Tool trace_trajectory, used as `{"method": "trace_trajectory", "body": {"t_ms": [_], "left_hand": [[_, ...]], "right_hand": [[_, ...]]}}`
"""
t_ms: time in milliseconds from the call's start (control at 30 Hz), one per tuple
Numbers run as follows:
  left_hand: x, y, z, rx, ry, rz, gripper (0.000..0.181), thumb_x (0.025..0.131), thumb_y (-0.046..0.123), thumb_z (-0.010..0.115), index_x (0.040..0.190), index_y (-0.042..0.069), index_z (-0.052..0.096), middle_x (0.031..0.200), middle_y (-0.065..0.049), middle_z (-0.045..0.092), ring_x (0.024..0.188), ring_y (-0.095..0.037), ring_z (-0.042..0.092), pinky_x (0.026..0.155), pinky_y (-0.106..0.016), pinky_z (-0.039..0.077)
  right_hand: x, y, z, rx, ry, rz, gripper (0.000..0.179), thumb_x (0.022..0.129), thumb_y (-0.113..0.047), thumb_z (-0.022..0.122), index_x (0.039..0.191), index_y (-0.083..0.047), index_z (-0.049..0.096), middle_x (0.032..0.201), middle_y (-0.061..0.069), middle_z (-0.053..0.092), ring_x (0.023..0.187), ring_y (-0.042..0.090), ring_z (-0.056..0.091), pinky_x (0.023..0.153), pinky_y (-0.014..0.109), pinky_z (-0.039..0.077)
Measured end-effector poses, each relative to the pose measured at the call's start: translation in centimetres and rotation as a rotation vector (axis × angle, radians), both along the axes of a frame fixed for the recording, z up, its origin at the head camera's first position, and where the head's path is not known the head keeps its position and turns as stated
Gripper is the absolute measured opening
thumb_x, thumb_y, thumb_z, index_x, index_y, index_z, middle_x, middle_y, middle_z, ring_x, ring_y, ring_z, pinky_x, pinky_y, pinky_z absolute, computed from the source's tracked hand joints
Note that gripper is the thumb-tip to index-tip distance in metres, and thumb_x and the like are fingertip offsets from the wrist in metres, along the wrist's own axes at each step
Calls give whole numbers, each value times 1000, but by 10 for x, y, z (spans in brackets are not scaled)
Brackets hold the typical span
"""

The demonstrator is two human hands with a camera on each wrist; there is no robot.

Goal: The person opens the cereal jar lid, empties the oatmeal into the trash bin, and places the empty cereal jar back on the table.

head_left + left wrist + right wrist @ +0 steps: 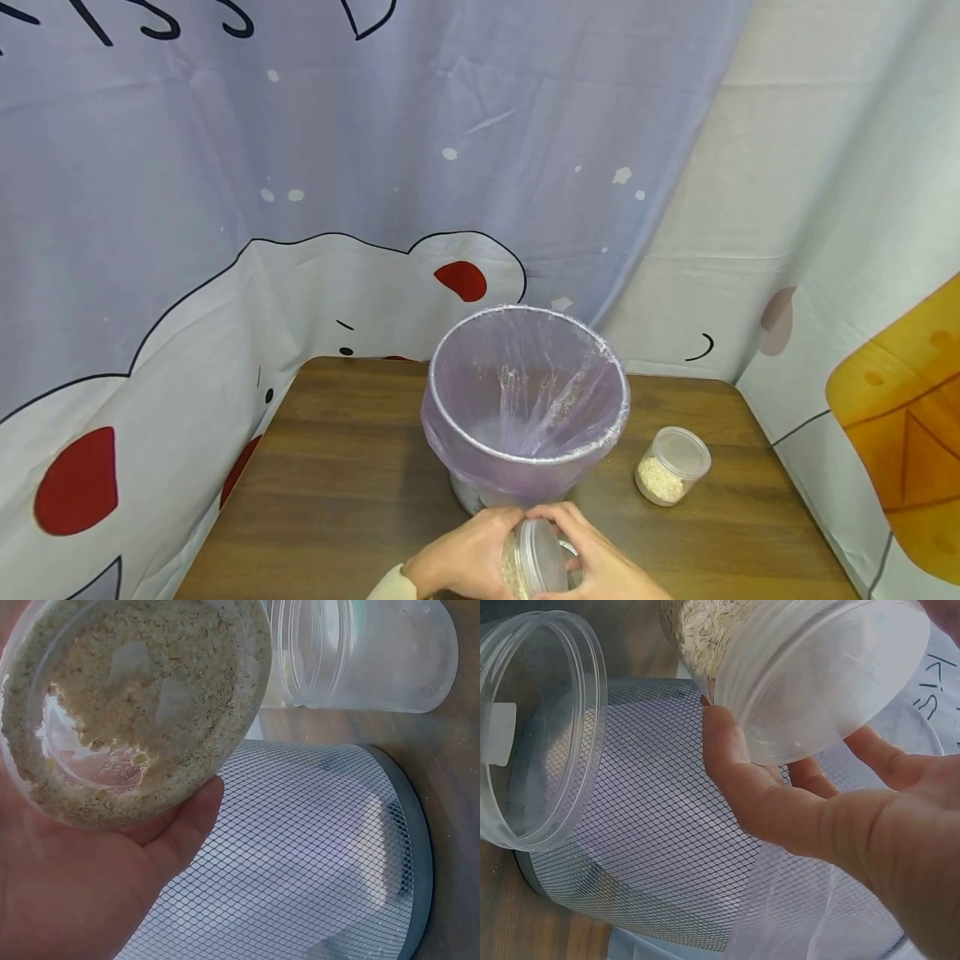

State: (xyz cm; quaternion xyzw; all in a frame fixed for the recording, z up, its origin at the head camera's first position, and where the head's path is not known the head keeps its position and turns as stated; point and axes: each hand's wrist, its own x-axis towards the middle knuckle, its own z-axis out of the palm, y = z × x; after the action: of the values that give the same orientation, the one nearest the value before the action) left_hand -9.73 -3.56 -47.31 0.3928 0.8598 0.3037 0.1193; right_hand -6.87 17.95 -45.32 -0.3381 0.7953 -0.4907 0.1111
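Close in front of the bin, both hands hold one clear jar (187, 690) of pale beige flakes, tilted over sideways. My left hand (472, 554) grips the jar's body, its thumb along the side near the base. The right hand (600, 558) has its thumb and fingers curled round the jar's cloudy lid (840, 682), which sits on the mouth. Below the hands an open clear jar (390, 656) stands on the table, with a small white label showing in the right wrist view. It is mostly hidden behind the right hand in the head view.
A mesh bin (652, 787) lined with a thin purple bag (465, 462) stands just beyond the hands. To its right is a lidded jar (672, 467) partly filled with pale flakes. The wooden table (337, 467) is bordered by a printed cloth (375, 150) behind and at the sides.
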Motion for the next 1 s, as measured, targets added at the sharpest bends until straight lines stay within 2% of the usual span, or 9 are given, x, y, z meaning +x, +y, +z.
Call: {"method": "trace_trajectory", "body": {"t_ms": [100, 267, 433, 533, 633, 700, 800, 867, 1000], "left_hand": [[1, 0, 0, -3, 0, 9, 93, 59, 62, 74, 130, 10, 42, 118, 6, 52, 106, -10, 50, 86, -28, 47], [2, 0, -1, 1, 43, 18, 94, 59, 63, 73, 130, 10, 42, 119, 5, 52, 108, -12, 50, 89, -30, 46], [2, 2, -2, 67, 132, 5, 84, 62, 58, 74, 126, 14, 44, 114, 9, 52, 103, -7, 49, 88, -26, 46], [4, 3, -3, 81, 208, 20, 81, 62, 56, 75, 126, 16, 43, 115, 9, 51, 105, -8, 49, 89, -27, 45], [5, 4, -4, 66, 314, 33, 87, 59, 62, 74, 126, 15, 43, 114, 8, 52, 105, -10, 49, 90, -29, 45], [5, 5, -5, 48, 403, 41, 92, 58, 68, 70, 126, 13, 43, 113, 6, 53, 103, -11, 50, 90, -30, 45], [6, 8, -6, 38, 482, 50, 96, 56, 72, 67, 127, 11, 43, 111, 4, 53, 101, -11, 51, 88, -28, 45], [7, 8, -5, 34, 488, 58, 99, 55, 73, 66, 128, 10, 42, 112, 4, 53, 101, -12, 50, 88, -28, 44], [8, 8, -5, 28, 424, 63, 94, 57, 73, 66, 126, 13, 43, 111, 6, 52, 102, -11, 49, 88, -28, 44]], "right_hand": [[0, 0, 0, -9, 9, 6, 75, 72, -22, 77, 134, -11, 35, 125, 13, 36, 106, 29, 42, 66, 24, 50], [1, 0, 0, -10, 7, 12, 79, 72, -21, 78, 136, -11, 33, 126, 13, 35, 107, 27, 40, 67, 25, 50], [5, 0, 1, -7, -122, -39, 79, 77, -18, 73, 141, -13, 27, 131, 12, 32, 113, 32, 37, 73, 29, 51], [8, -1, 3, 33, -189, -126, 73, 82, -22, 69, 141, -15, 26, 135, 12, 33, 116, 36, 39, 79, 41, 50], [11, -2, 6, 84, -250, -195, 67, 85, -28, 64, 140, -16, 27, 138, 17, 33, 115, 43, 41, 79, 53, 47], [11, -3, 7, 115, -288, -225, 64, 87, -32, 61, 140, -16, 27, 139, 20, 32, 115, 46, 40, 76, 57, 46], [12, -4, 9, 135, -347, -251, 63, 88, -36, 58, 140, -16, 27, 140, 24, 29, 117, 50, 38, 72, 59, 45], [12, -4, 10, 139, -365, -264, 63, 88, -37, 58, 140, -16, 27, 140, 25, 29, 116, 50, 38, 71, 60, 45], [11, -4, 10, 138, -369, -275, 64, 86, -36, 61, 138, -18, 30, 138, 23, 33, 116, 48, 39, 70, 56, 46]]}}
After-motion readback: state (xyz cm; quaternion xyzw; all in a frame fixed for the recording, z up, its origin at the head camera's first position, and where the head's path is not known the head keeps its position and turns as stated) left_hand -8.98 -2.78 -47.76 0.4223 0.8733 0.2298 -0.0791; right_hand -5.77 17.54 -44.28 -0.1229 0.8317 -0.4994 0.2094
